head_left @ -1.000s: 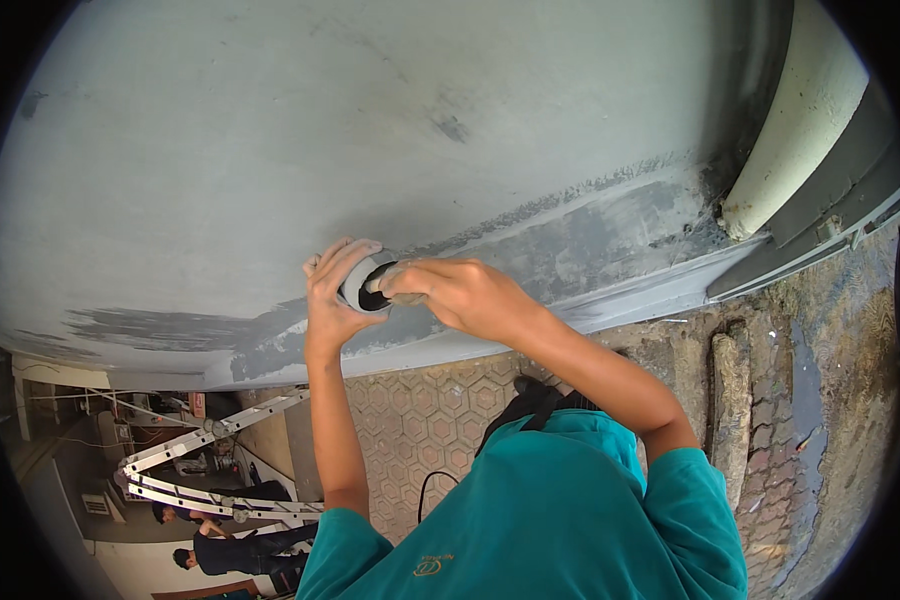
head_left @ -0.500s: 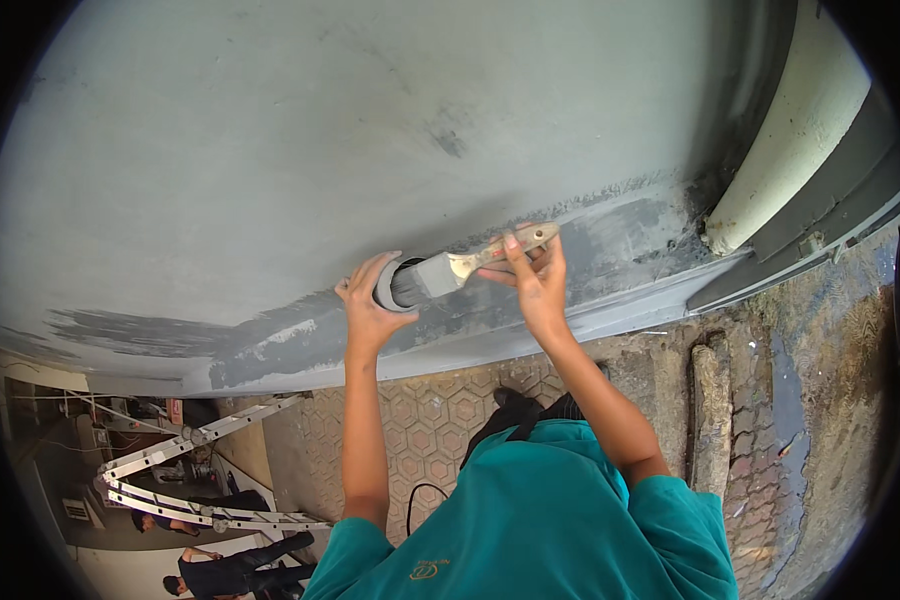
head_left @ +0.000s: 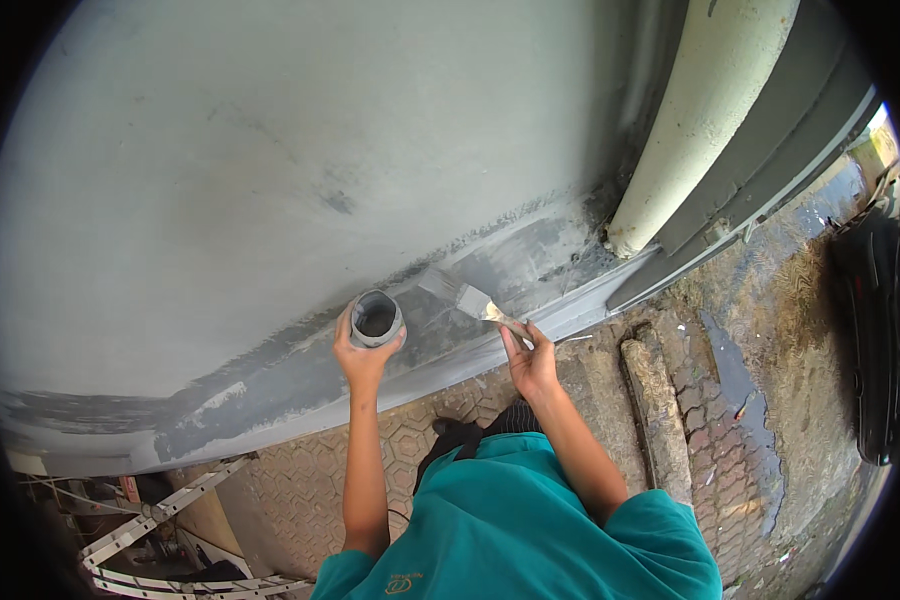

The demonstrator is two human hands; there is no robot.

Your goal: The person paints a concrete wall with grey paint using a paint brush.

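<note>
My left hand [head_left: 360,362] is wrapped round a small grey paint pot [head_left: 376,316], its open mouth facing me and its inside dark. To the right, my right hand [head_left: 533,366] grips the handle of a flat paintbrush [head_left: 475,302], with its grey-coated ferrule end pointing up and left. The bristles lie at the wall [head_left: 220,200], over a band of darker grey paint [head_left: 515,262] along its lower part; whether they press on it I cannot tell. The pot is held in front of the same band, a little left of the brush.
A pale pipe [head_left: 705,120] runs down the wall at right. Below lie paving [head_left: 300,490] and a long rough beam [head_left: 656,410]. A folding ladder [head_left: 160,515] stands at lower left, and a black vehicle part [head_left: 870,330] shows at far right.
The brush has come out of the pot and moved right and down to the wall, its bristles now showing. The pot is now apart from it. The view has shifted to the right.
</note>
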